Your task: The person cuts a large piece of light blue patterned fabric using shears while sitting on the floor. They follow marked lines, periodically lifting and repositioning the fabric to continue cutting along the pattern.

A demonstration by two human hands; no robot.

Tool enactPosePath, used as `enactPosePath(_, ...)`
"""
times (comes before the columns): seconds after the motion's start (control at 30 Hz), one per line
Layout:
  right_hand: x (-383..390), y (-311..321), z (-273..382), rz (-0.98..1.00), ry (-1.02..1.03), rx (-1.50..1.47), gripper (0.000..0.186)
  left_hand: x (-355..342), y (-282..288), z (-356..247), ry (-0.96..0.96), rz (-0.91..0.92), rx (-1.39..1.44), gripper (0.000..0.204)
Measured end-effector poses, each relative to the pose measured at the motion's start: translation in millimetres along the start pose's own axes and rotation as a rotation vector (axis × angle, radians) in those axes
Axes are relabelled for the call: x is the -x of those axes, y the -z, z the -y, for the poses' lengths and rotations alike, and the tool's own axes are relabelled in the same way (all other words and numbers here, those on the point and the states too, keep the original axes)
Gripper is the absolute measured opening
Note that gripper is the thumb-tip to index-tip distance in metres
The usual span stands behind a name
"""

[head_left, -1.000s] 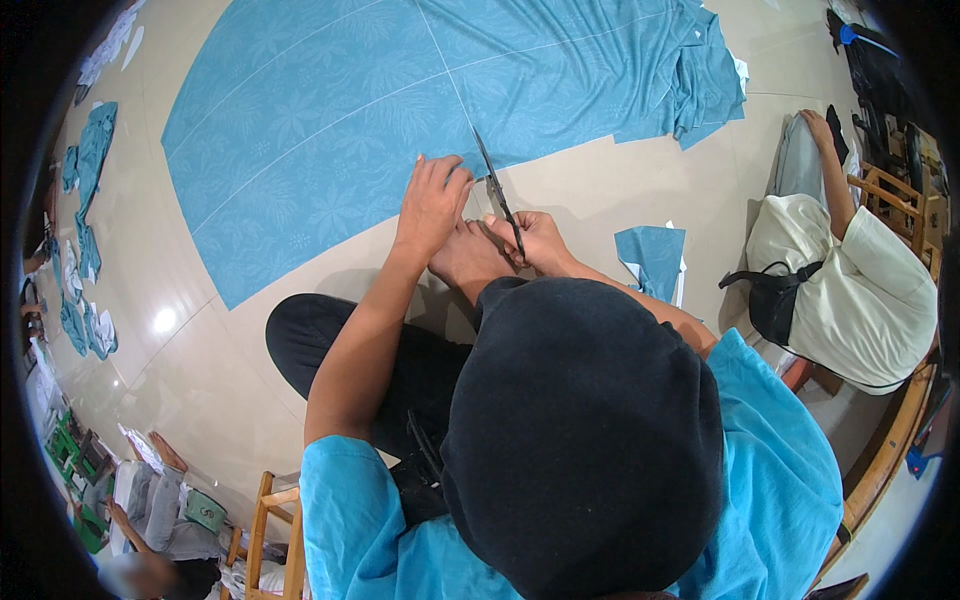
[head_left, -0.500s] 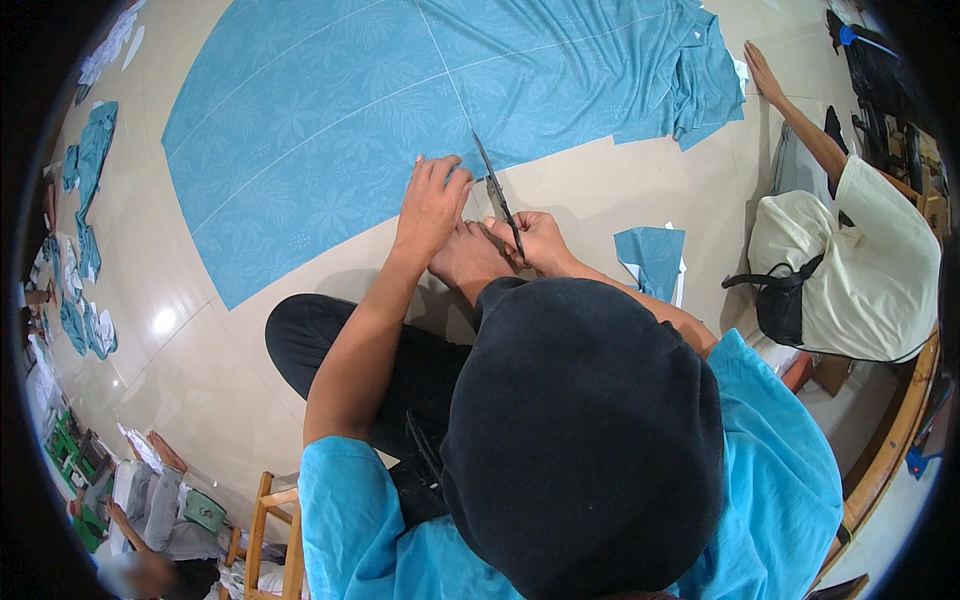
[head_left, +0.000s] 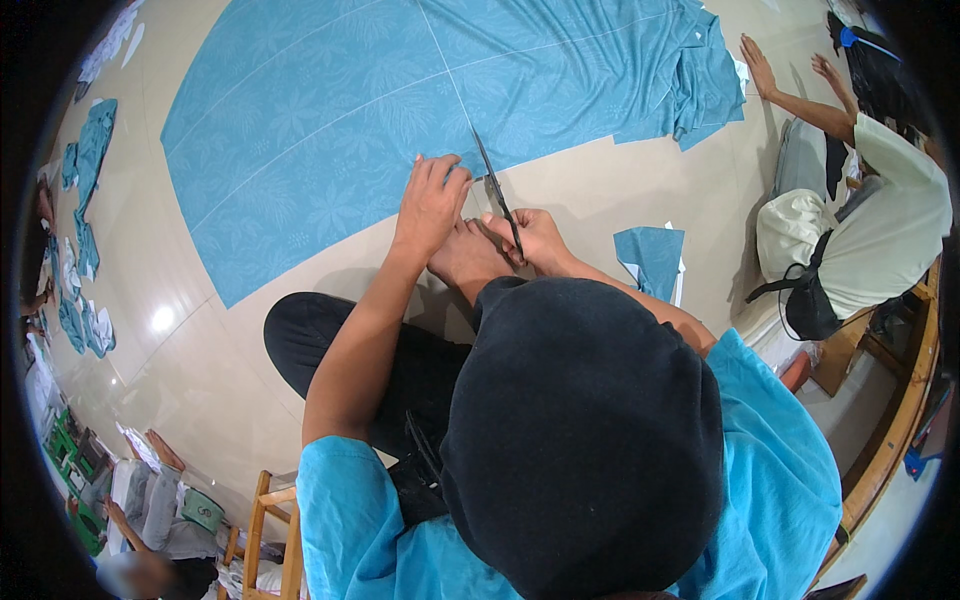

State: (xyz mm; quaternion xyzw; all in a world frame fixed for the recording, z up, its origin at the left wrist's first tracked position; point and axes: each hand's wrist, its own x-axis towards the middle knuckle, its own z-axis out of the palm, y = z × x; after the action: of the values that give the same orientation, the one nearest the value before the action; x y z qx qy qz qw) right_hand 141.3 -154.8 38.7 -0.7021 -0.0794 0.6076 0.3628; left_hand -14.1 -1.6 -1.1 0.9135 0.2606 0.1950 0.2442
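A large teal patterned cloth (head_left: 330,130) with white lines lies spread over the floor. At its near edge, my left hand (head_left: 432,205) rests with fingers stretched out on the fabric. My right hand (head_left: 535,242) is closed round the handles of dark scissors (head_left: 497,185). One long blade points away from me over the cloth, in line with a white line that crosses it. A bare foot (head_left: 470,258) lies between my hands, just short of the cloth edge.
A small teal scrap (head_left: 655,258) lies on the floor at right. Crumpled cloth (head_left: 705,90) bunches at the far right end. A person in a pale shirt (head_left: 880,225) sits at right beside a curved wooden rail (head_left: 900,420). More cloth pieces (head_left: 92,180) lie at left.
At right, the other person has shifted and now shows two raised hands where one showed before. My hands and the scissors have hardly moved.
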Motion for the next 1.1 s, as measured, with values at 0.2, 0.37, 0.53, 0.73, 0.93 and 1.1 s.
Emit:
enactPosePath(0.2, -5.2, -6.4, 14.4, -0.026, -0.02, -0.047, 0.047, 1.1, 0.8, 0.3, 0.0, 0.001, 0.013, 0.015)
enactPosePath(0.37, -7.5, -7.2, 18.8, -0.003, -0.005, -0.064, 0.045, 1.5, 2.4, 0.2, 0.002, 0.001, 0.022, 0.015)
enactPosePath(0.53, -7.5, -8.1, 20.4, -0.026, -0.007, -0.058, 0.044, 0.9, 1.8, 0.4, -0.001, -0.001, 0.023, 0.015)
enactPosePath(0.73, -5.9, -8.4, 21.6, -0.031, -0.019, -0.059, 0.044, 1.2, 2.6, -0.2, 0.005, 0.003, 0.019, 0.016)
enactPosePath(0.93, -4.7, -10.6, 22.2, -0.032, -0.012, -0.059, 0.045, 1.0, 4.0, -0.2, 0.008, 0.014, 0.026, 0.015)
enactPosePath(1.1, -4.7, -9.2, 23.3, -0.033, -0.024, -0.047, 0.046, 0.5, 4.2, 0.0, 0.006, 0.017, 0.029, 0.015)
